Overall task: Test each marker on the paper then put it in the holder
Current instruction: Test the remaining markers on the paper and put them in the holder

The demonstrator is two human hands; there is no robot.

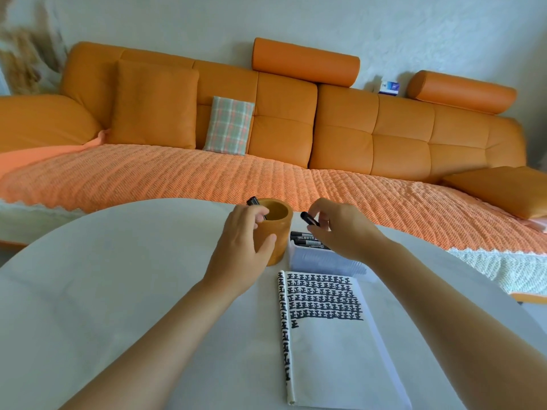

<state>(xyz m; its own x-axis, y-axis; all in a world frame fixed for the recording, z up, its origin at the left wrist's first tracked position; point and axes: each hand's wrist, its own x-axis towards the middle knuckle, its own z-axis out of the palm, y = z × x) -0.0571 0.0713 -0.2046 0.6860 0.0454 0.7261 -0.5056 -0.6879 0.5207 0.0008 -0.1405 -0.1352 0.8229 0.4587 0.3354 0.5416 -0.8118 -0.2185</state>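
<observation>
Black marker [253, 200] sits in left hand [241, 247], fingers curled round it, over the far rim of the wooden holder [279, 232], thumb against the holder wall. Tip it upright, drop it inside. Right hand [343, 229] pinches a second marker [309, 218] above the marker box [307, 242]. Test it on the paper [331, 344].

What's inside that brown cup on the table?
The holder shows only bare inner wall; its bottom is hidden behind the rim. One black marker sticks up at the rim by the left hand.
</observation>
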